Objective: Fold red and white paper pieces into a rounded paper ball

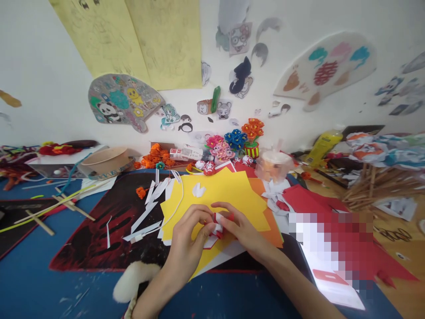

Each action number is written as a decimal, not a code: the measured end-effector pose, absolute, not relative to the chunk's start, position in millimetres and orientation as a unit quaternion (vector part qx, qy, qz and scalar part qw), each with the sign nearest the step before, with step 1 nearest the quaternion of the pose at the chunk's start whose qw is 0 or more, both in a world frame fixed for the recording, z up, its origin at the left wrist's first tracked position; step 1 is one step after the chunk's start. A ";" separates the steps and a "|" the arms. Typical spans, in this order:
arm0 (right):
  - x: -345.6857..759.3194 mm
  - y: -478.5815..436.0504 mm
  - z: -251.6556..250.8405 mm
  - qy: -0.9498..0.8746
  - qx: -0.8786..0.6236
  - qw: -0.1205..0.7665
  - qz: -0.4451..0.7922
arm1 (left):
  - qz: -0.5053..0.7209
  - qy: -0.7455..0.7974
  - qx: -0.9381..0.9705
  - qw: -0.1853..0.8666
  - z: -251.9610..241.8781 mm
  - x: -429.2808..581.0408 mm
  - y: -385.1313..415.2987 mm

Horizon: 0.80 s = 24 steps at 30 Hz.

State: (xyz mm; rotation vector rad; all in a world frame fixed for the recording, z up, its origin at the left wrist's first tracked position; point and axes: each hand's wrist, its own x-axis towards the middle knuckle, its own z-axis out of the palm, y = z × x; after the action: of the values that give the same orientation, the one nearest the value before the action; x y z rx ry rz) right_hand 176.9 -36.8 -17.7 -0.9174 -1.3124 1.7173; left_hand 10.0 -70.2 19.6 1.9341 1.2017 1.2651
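A small red and white folded paper piece (pixel 217 228) is held between both hands, above a stack of yellow paper (pixel 229 188). My left hand (pixel 192 228) pinches its left side with thumb and fingers. On the other side, my right hand (pixel 241 226) grips it with bent fingers. The fingers cover part of the piece. A small white paper scrap (pixel 198 190) lies on the yellow sheets just beyond the hands. Similar red and white paper balls (pixel 209 167) rest at the back edge of the stack.
White paper strips (pixel 144 217) and a white cable (pixel 177 201) lie left of the stack on a dark mat (pixel 99 239). Red paper (pixel 335 212) and a lit phone (pixel 335 283) are on the right. Craft flowers (pixel 235 139) and a plastic cup (pixel 274 164) stand behind.
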 end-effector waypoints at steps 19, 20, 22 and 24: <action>179.5 -35.6 -15.1 -0.420 -0.254 0.416 0.766 | 0.447 0.467 0.708 0.284 28.6 16.4 -76.7; 179.7 -35.8 -15.2 -0.423 -0.254 0.417 0.764 | 0.449 0.469 0.705 0.286 28.8 16.6 -76.9; 180.0 -36.0 -15.6 -0.429 -0.250 0.420 0.760 | 0.452 0.471 0.698 0.294 28.6 16.8 -77.4; 180.1 -35.9 -16.0 -0.436 -0.249 0.421 0.756 | 0.456 0.470 0.691 0.306 27.6 16.8 -77.4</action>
State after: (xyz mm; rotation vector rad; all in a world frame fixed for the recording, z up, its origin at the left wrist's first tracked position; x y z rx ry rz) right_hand 180.1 -35.9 -16.0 -0.6229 -1.0920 1.8938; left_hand 16.8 -77.4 27.6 1.8289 1.2426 1.2076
